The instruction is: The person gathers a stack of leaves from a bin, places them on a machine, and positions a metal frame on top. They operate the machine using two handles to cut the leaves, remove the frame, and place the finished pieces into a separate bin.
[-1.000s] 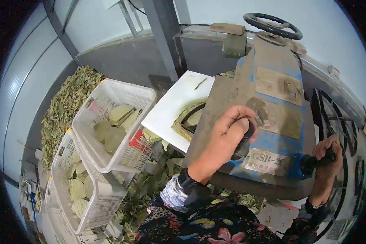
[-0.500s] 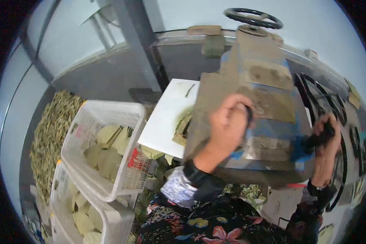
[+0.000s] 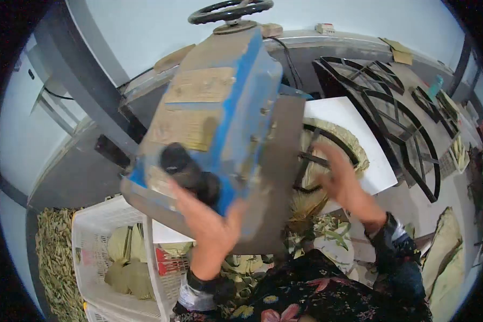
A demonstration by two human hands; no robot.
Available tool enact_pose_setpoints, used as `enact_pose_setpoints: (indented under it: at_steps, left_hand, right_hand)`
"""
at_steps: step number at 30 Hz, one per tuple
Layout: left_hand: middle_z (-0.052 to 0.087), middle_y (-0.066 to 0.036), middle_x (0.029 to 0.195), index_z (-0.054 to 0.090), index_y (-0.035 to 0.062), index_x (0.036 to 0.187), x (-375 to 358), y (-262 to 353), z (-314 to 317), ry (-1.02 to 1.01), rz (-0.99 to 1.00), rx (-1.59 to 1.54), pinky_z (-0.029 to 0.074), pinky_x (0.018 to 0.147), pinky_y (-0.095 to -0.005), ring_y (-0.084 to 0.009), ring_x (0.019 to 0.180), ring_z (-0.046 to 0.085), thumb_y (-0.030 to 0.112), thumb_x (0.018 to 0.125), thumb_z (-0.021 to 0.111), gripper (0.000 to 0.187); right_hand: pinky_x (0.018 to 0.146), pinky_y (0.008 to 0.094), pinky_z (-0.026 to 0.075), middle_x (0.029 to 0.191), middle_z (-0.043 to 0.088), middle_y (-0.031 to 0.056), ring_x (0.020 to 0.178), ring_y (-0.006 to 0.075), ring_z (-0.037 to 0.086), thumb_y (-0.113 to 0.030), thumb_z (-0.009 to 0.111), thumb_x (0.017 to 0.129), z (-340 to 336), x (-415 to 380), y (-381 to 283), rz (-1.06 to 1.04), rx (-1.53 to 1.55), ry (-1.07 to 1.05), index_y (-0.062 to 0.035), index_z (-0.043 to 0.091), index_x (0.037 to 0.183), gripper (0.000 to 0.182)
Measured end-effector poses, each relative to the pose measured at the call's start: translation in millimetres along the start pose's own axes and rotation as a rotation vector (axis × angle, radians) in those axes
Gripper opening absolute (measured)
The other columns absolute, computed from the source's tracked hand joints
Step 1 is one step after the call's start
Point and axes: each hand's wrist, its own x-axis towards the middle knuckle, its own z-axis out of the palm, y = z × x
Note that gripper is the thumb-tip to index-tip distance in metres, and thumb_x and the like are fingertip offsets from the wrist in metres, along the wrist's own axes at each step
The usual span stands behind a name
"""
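My left hand [image 3: 212,222] is at the front of a blue, dusty press arm [image 3: 198,102], fingers stretched and thumb apart, right below its black handle [image 3: 182,163]. To the right, my right hand [image 3: 351,190] reaches over a black metal cutting frame [image 3: 308,188], its fingers spread and slightly blurred. The curved frame rests on a stack of dried greenish leaves [image 3: 354,145], which lies on a white board [image 3: 378,177]. Part of the frame and board is hidden beneath the press arm's plate [image 3: 279,161].
White plastic crates [image 3: 99,214] with cut leaf pieces stand at the lower left, beside a heap of leaves [image 3: 53,263]. A black handwheel [image 3: 231,12] tops the press. More black frames [image 3: 408,139] lie at the right. Leaf scraps [image 3: 327,236] lie below the board.
The press arm has swung left, uncovering the frame and leaf stack. My right hand has left the black handle and moved over the frame. The view has turned right.
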Motion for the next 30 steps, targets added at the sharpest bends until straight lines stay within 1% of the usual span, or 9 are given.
enact_pose_setpoints:
  at_steps: [4,7,9,11,15,17,22,28,30]
  left_hand:
    - [0.035,-0.030,0.131,0.015,-0.0082,0.139,36,-55,-19,0.100,-0.269,-0.177,0.025,0.105,-0.0395,-0.0404,0.122,0.036,0.028,0.083,0.061,0.081]
    - [0.035,-0.029,0.132,0.019,-0.0068,0.139,49,-75,-32,0.125,-0.112,0.124,0.024,0.104,-0.0463,-0.0409,0.123,0.035,0.027,0.082,0.062,0.078]
    - [0.034,-0.028,0.134,0.028,-0.0052,0.136,17,-47,-21,-0.050,0.166,0.629,0.021,0.103,-0.0536,-0.0403,0.126,0.032,0.030,0.074,0.070,0.083]
    - [0.038,-0.021,0.135,0.042,0.0023,0.129,-23,2,9,-0.535,0.231,0.303,0.020,0.103,-0.0564,-0.0393,0.129,0.030,0.032,0.051,0.079,0.092]
    - [0.048,-0.019,0.125,0.048,0.0072,0.124,-90,23,76,-0.632,0.487,0.176,0.033,0.097,-0.0513,-0.0333,0.120,0.044,0.017,0.071,0.064,0.056]
    - [0.055,-0.019,0.114,0.050,0.0035,0.122,-98,19,89,-0.414,0.495,0.124,0.039,0.093,-0.0442,-0.0299,0.109,0.052,0.008,0.078,0.054,0.044]
    - [0.061,-0.014,0.097,0.048,-0.0013,0.119,-75,20,76,-0.528,0.277,0.056,0.043,0.085,-0.0373,-0.0275,0.091,0.059,0.008,0.076,0.055,0.044]
    - [0.060,-0.016,0.104,0.051,-0.0019,0.113,-119,22,-18,-0.643,0.117,0.114,0.043,0.090,-0.0388,-0.0296,0.098,0.058,0.006,0.074,0.055,0.041]
    - [0.060,-0.017,0.105,0.049,-0.0028,0.118,-181,11,-58,-0.681,-0.050,0.184,0.045,0.087,-0.0397,-0.0309,0.097,0.058,0.007,0.075,0.055,0.045]
  right_hand:
    - [0.097,0.0428,0.038,0.126,0.044,0.0258,0.114,0.0422,0.045,-0.035,0.062,0.082,-8,2,141,0.194,-0.459,0.259,0.0012,0.041,0.128,0.062]
    - [0.095,0.0437,0.040,0.123,0.045,0.0280,0.113,0.0443,0.045,-0.044,0.060,0.082,-17,11,175,0.471,-0.500,0.151,0.0029,0.040,0.129,0.070]
    - [0.089,0.0464,0.044,0.117,0.048,0.0295,0.109,0.0444,0.049,-0.054,0.053,0.083,-17,15,187,0.633,-0.458,0.010,0.0057,0.041,0.127,0.075]
    - [0.087,0.0467,0.045,0.115,0.048,0.0299,0.105,0.0448,0.051,-0.054,0.053,0.083,-15,19,186,0.607,-0.450,-0.066,0.0063,0.043,0.125,0.075]
    - [0.082,0.0448,0.047,0.104,0.057,0.0270,0.094,0.0419,0.058,-0.052,0.054,0.083,-20,22,171,0.502,-0.428,-0.140,0.0084,0.047,0.119,0.071]
    - [0.081,0.0431,0.047,0.101,0.059,0.0260,0.094,0.0395,0.059,-0.049,0.057,0.083,-24,24,175,0.465,-0.352,-0.166,0.0085,0.049,0.117,0.067]
    - [0.077,0.0342,0.047,0.100,0.062,0.0258,0.086,0.0299,0.062,-0.023,0.063,0.083,-43,35,159,0.617,0.475,-0.156,0.0084,0.056,0.108,0.041]
    - [0.056,0.0395,0.044,0.071,0.054,0.0147,0.062,0.0290,0.055,-0.019,0.069,0.073,-14,-13,55,-0.147,-0.182,-0.246,-0.0005,0.059,0.084,0.024]
    - [0.057,0.0401,0.048,0.088,0.058,0.0097,0.072,0.0278,0.058,-0.019,0.066,0.076,8,-38,26,-0.659,0.170,-0.479,-0.0093,0.058,0.104,0.031]
